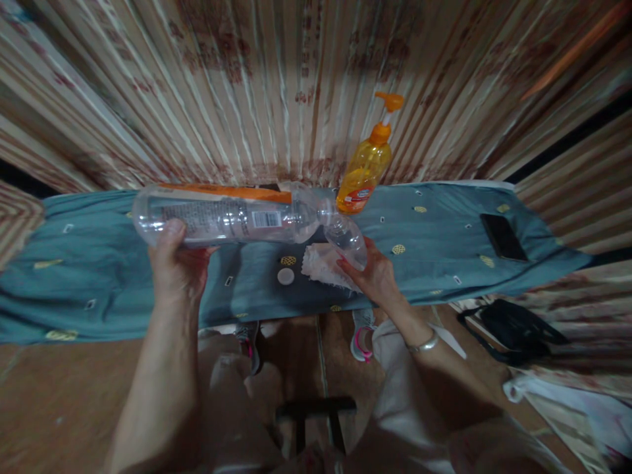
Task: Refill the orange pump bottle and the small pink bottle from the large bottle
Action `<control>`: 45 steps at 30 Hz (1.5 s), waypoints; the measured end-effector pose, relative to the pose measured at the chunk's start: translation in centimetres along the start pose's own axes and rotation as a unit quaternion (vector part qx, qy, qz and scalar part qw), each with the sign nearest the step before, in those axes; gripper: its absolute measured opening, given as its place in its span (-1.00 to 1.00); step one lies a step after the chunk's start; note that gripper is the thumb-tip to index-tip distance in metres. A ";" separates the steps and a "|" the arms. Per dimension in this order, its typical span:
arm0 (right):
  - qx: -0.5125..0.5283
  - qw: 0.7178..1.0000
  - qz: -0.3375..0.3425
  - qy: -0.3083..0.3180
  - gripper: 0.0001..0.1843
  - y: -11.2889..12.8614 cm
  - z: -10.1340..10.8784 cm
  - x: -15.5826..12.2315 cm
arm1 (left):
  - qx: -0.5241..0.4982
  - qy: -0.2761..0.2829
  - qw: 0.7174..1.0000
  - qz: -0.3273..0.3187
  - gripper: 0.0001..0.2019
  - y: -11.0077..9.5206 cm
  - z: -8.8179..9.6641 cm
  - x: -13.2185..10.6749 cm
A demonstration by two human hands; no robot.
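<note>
A large clear plastic bottle (232, 217) with an orange-edged label lies on its side in the air above the cloth-covered table. My left hand (178, 260) grips it near its base, thumb on the near side. My right hand (372, 273) is closed around a smaller clear plastic piece (348, 237), which looks like a cut-off bottle top. The big bottle's neck meets the narrow end of this piece; whether they are joined I cannot tell. Beneath my right hand lies a whitish cloth (320, 263). Beside it rests a round white cap (286, 276).
An orange pump bottle (365, 171) of yellow liquid stands behind the bottle necks. A black phone (503, 237) lies on the right of the teal tablecloth (99, 263). Patterned curtains (276, 92) hang behind. On the floor at right sits a black bag (516, 329).
</note>
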State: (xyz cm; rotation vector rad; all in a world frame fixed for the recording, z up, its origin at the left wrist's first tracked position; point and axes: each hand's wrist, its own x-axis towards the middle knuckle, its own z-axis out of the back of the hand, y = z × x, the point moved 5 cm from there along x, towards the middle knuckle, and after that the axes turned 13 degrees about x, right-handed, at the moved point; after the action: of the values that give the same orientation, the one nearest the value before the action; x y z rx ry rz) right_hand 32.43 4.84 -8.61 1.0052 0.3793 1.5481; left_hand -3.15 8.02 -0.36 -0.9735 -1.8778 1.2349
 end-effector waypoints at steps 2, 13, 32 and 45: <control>0.001 1.000 -0.002 0.000 -0.19 0.0 0.0 0.0 | 0.003 0.001 1.000 0.006 -0.48 0.1 0.0 0.0; 0.007 1.000 -0.006 0.005 -0.14 0.0 0.0 0.0 | 0.005 0.000 1.000 0.009 -0.46 0.0 0.0 -0.1; 0.002 1.000 -0.007 0.009 -0.15 0.3 0.1 0.1 | 0.015 0.018 1.000 -0.017 -0.48 -0.1 -0.2 -0.2; 0.004 1.000 -0.005 0.006 -0.18 0.1 0.0 0.0 | 0.014 -0.002 1.000 -0.002 -0.40 -0.1 -0.2 -0.3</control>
State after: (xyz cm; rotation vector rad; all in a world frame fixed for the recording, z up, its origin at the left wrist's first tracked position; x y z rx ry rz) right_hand 32.33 4.84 -8.49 0.9985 0.3980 1.5455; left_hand -2.92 7.83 -0.21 -0.9519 -1.8591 1.2589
